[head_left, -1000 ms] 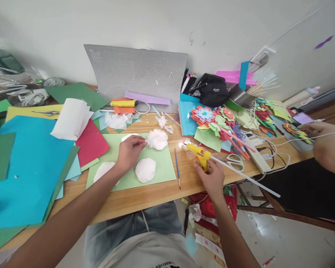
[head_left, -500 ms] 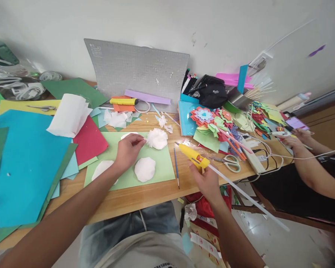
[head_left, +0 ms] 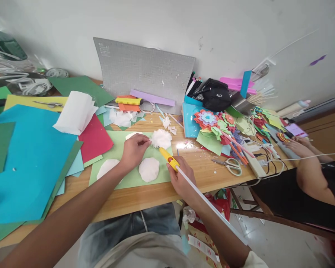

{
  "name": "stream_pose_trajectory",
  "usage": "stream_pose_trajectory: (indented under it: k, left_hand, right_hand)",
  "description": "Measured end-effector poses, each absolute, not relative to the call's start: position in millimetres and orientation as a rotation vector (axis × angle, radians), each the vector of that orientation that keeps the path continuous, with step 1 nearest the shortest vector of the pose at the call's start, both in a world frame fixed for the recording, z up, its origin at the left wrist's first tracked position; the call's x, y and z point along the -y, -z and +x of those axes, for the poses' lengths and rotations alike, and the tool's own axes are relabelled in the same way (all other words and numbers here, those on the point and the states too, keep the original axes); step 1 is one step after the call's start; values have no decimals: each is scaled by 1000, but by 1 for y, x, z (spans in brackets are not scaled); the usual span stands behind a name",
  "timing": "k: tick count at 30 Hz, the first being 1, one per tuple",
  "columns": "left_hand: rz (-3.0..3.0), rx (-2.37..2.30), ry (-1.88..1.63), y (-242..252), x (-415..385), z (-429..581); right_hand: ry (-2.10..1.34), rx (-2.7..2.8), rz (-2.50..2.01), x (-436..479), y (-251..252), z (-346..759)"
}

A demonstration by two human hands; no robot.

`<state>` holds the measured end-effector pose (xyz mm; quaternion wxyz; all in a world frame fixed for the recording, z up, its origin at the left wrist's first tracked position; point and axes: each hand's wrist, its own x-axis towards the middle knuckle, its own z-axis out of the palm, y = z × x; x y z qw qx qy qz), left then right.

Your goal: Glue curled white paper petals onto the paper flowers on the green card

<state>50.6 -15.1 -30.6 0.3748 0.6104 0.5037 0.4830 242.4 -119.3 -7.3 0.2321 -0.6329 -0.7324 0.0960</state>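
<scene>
On a light green sheet [head_left: 130,182] lie several white tissue rounds. One of them, a ruffled tissue piece [head_left: 162,138], has crumpled bits standing up over its top. My left hand [head_left: 135,150] is closed in a pinch at its left edge, on a small bit of white tissue mostly hidden by the fingertips. My right hand [head_left: 183,181] grips a yellow glue gun [head_left: 169,158], a long clear glue stick [head_left: 209,204] trailing from its back. The nozzle points at the lower edge of the ruffled piece, close to my left fingertips. A flat tissue round [head_left: 149,169] lies just below.
Scissors [head_left: 230,166], paper flowers [head_left: 208,119] and a power strip [head_left: 252,160] lie to the right. Coloured sheets [head_left: 30,156] and a tissue roll [head_left: 76,113] cover the left. A grey cutting mat [head_left: 145,69] leans on the wall. A co-worker's hands [head_left: 297,146] are at far right.
My right hand has brought the glue gun leftward, its nozzle now at the ruffled tissue. My left hand keeps its pinch there. The view has shifted slightly.
</scene>
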Motion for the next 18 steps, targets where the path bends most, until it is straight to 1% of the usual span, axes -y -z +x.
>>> stream_pose_trajectory:
  k: [7, 18]
  left_hand:
    - [1568, -1293, -1245, 29, 16, 51]
    - [1524, -1260, -1254, 29, 17, 53]
  right_hand:
    - [-134, 2086, -1772, 118, 14, 240]
    - [-38, 2082, -1808, 117, 24, 239]
